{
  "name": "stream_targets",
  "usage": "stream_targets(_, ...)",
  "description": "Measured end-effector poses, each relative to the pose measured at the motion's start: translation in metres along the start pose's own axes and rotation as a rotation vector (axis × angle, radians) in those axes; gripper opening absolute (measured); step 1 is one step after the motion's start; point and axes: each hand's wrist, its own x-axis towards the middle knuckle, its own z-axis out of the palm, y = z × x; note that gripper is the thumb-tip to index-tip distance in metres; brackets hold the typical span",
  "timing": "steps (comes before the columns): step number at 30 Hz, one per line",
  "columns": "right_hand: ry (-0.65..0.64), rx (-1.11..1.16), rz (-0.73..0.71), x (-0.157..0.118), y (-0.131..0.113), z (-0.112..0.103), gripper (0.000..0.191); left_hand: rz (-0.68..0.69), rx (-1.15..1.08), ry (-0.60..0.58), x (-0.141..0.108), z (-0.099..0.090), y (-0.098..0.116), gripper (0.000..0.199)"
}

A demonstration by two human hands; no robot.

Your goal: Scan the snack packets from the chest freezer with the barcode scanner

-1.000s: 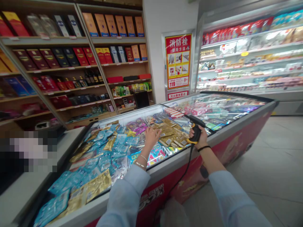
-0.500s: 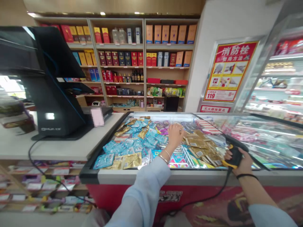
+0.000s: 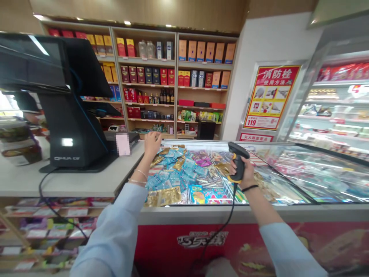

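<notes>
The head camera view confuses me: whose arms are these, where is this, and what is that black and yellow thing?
This picture comes from a camera worn on a person's head, looking forward and down, so the blue-sleeved arms are the wearer's own. No robot appears here. The right hand grips a handheld barcode scanner, black and yellow, with its cord hanging down. The open left hand is raised near the corner of a chest freezer filled with blue and gold packets. Nearby stands a black till screen on a counter.
</notes>
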Motion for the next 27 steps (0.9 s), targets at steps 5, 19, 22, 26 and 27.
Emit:
stream_targets(5, -0.145, 0.067, 0.106, 0.029, 0.07, 0.048, 0.024, -0.194, 0.151, -0.018, -0.038, -0.008, -0.082, 0.023)
stream_targets(19, -0.258, 0.111, 0.337, 0.065, 0.182, 0.091, 0.029, -0.202, 0.652, -0.226, -0.088, 0.025, -0.124, 0.028)
stream_targets(22, -0.259, 0.112, 0.314, 0.064, 0.181, 0.084, 0.028, -0.228, 0.723, -0.294, -0.091, 0.027, -0.13, 0.032)
stream_targets(26, -0.239, 0.146, 0.236, 0.064, 0.173, 0.078, 0.029, -0.238, 0.807, -0.376, -0.093, 0.028, -0.13, 0.041)
stream_targets(27, -0.242, 0.146, 0.228, 0.065, 0.171, 0.078, 0.028, -0.239, 0.819, -0.39, -0.093, 0.028, -0.13, 0.042)
